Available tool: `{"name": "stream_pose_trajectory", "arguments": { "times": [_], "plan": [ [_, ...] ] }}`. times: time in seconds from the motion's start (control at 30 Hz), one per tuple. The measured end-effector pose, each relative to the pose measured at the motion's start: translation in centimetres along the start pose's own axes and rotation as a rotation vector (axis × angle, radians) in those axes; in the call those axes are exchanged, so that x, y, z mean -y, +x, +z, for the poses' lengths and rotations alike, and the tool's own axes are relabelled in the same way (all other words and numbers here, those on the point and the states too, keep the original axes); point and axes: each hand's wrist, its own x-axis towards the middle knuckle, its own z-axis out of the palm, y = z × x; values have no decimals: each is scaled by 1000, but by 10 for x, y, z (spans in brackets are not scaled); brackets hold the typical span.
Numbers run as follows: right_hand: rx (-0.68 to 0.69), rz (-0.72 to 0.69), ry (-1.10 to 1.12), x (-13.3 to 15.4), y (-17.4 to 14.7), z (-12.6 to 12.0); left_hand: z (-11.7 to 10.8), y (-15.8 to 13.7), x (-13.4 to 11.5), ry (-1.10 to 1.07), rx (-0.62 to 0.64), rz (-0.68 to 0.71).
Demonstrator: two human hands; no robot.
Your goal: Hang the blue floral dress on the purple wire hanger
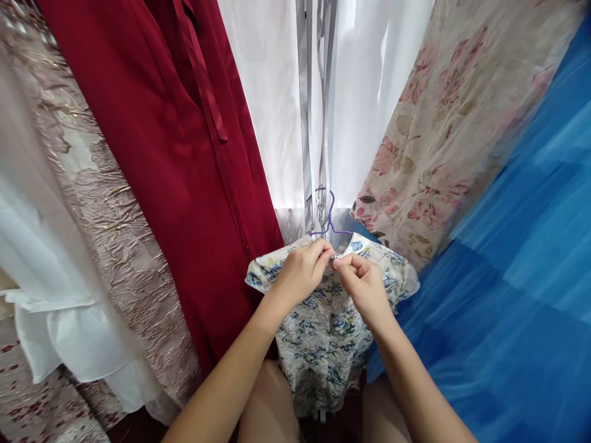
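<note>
A short-sleeved dress (318, 344) with a blue and yellow flower print on white hangs in front of me on a purple hanger (330, 215). At the middle of its neckline, my left hand (305, 264) is closed in a pinch on the fabric edge. My right hand (362, 280) pinches the neckline just to the right, its fingertips close to those of the left. Whatever small fastening lies between the fingertips is mostly hidden. The hanger's hook rises above the collar, behind both hands.
A dark red garment (184, 172) hangs to the left, beside a textured pinkish-gold one (120, 221) and a white one (50, 246). On the right are a pink-flowered garment (429, 141) and blue tulle (512, 295). White curtains (261, 92) hang behind.
</note>
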Motion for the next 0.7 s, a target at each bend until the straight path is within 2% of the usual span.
{"name": "stream_pose_trajectory", "arguments": {
  "times": [0.1, 0.17, 0.27, 0.37, 0.47, 0.57, 0.63, 0.7],
  "plan": [
    [-7, -19, 16, -3, 2, -2, -3, -4, 0, -6, 108, 2],
    [12, -21, 14, -3, 3, -1, -3, -6, -2, -28, 63, -16],
    [-11, -32, -48, -9, 1, 3, -6, -3, -8, -90, -130, -38],
    [-49, -38, -156, -26, -10, 1, -24, 7, 0, -185, -420, -89],
    [-46, -17, -194, -45, -27, -8, -48, 10, 36, -292, -705, -192],
    [-19, 10, -213, -54, -44, -14, -57, -6, 88, -540, -1002, -436],
    [25, 29, -228, -55, -52, -13, -45, -26, 117, -664, -1089, -601],
    [68, 49, -231, -57, -58, -9, -21, -49, 133, -727, -1037, -728]
  ]
}}
